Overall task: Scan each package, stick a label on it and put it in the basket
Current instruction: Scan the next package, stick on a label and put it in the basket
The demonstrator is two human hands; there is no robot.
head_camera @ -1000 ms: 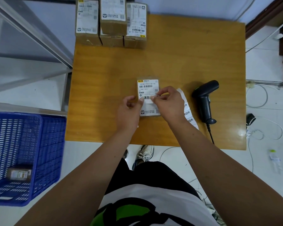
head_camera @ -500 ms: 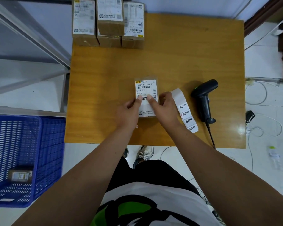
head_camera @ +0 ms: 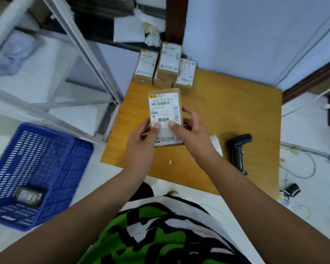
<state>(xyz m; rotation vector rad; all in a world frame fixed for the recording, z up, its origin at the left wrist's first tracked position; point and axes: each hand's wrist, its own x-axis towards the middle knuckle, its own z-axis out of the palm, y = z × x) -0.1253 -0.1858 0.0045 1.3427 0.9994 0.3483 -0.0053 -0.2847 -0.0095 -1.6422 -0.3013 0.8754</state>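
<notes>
Boxes [head_camera: 166, 67] are crowding the far left corner of the table [head_camera: 227, 103], and a scanner [head_camera: 238, 149] and label strip [head_camera: 215, 143] are taking up its near right, leaving the far right bare. A shelf post [head_camera: 88, 52] is slanting down beside the table's left edge, but from the held package [head_camera: 165, 115] the near way to the basket [head_camera: 46, 128] is lying open.

Six packages [head_camera: 165, 111], one basket [head_camera: 46, 141], one scanner [head_camera: 238, 149]

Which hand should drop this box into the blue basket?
Probably the left hand: it holds the package, and the blue basket sits on that side; the right hand is farther.
</notes>
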